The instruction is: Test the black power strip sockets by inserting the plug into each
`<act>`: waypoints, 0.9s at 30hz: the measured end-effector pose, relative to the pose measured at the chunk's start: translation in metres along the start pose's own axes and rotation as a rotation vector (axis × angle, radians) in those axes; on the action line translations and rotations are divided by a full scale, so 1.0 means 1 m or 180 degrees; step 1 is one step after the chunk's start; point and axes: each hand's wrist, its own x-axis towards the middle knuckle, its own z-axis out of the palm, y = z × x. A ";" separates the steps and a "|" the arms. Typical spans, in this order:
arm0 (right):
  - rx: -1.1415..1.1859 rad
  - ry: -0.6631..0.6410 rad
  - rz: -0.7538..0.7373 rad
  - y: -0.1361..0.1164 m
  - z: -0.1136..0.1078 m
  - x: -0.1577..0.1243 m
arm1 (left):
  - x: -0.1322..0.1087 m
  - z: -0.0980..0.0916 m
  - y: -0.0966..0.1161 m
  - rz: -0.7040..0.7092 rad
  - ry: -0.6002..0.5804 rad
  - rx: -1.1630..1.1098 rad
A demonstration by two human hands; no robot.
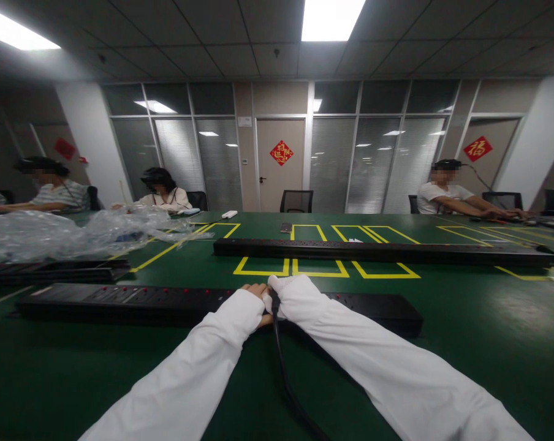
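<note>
1. Clear plastic sheeting [88, 229] lies beyond and left of the fingers [257, 289].
2. A small white object [230, 214] lies beyond them, leftward.
3. A chair [296, 201] stands farther beyond, slightly right.

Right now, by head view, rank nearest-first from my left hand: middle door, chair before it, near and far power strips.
1. Near power strip, at left hand.
2. Far power strip, ahead.
3. Chair, across the table.
4. Door, behind chair.

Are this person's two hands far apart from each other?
No, the left hand and right hand are close together at the nearer black power strip.
</note>
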 end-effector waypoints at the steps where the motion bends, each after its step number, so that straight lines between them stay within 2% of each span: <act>1: 0.0009 -0.0055 0.0019 0.000 0.000 0.000 | 0.000 -0.001 0.000 -0.0005 -0.0023 -0.0008; 5: -0.0148 -0.0087 -0.0012 -0.001 -0.004 0.000 | 0.001 -0.006 0.001 -0.0045 -0.0106 -0.0104; 9: -0.0480 -0.0021 -0.0385 0.000 -0.009 -0.001 | 0.000 -0.009 0.001 -0.0050 -0.0121 -0.0195; 13: -0.0547 -0.0020 -0.0494 0.001 -0.009 -0.002 | 0.000 -0.007 0.001 -0.0025 -0.0098 -0.0133; 20: -0.0540 0.0037 -0.0358 -0.001 -0.005 -0.001 | 0.001 -0.005 -0.001 0.0023 -0.0146 -0.0022; 27: -0.0411 0.0009 -0.0424 0.002 -0.003 0.000 | 0.000 -0.005 -0.002 0.0068 -0.0117 -0.0079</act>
